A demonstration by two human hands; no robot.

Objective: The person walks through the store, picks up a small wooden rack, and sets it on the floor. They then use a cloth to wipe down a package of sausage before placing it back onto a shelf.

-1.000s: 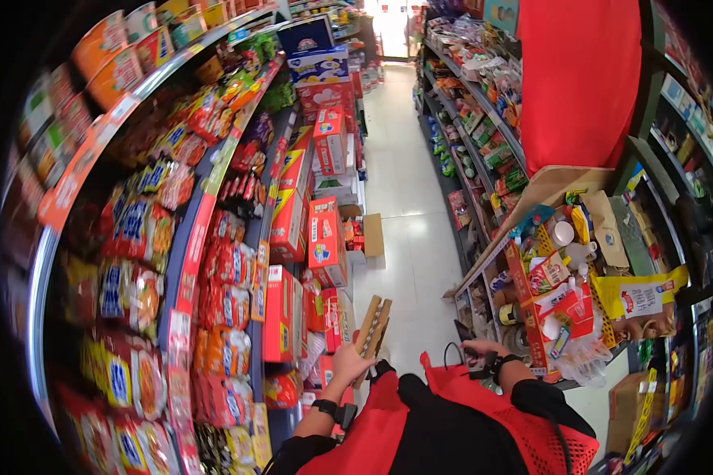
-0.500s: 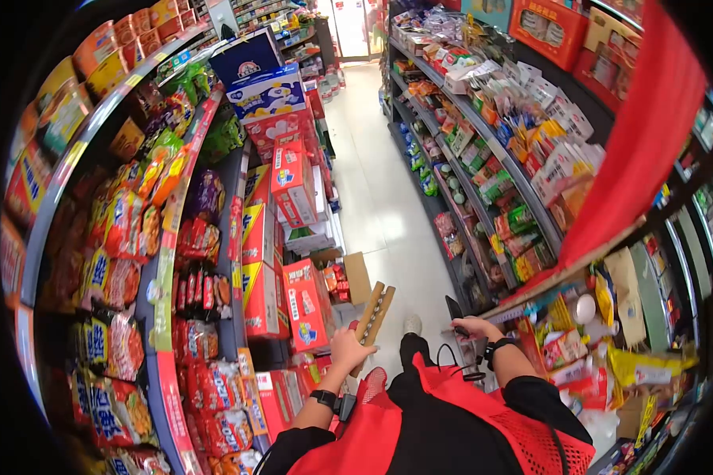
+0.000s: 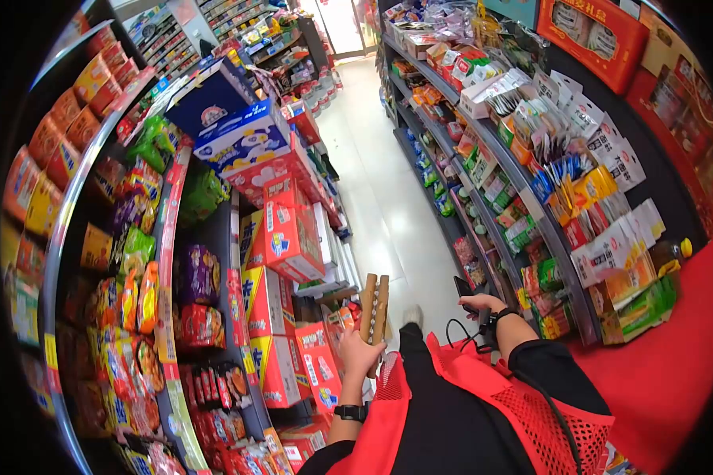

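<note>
Left hand: grips two brown packs, now raised upright.
Right hand: closed on phone.
Change: walked further along aisle.

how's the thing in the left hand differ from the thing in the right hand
The left hand holds a long tan pack, a flat brown strip with a pale middle, standing upright. The right hand holds a small black device, darker and shorter than the tan pack, tilted, with a black cord looping down from near it. The tan pack rises clear above the fingers; the black device shows only partly. Both are held out in front over the aisle floor.
</note>
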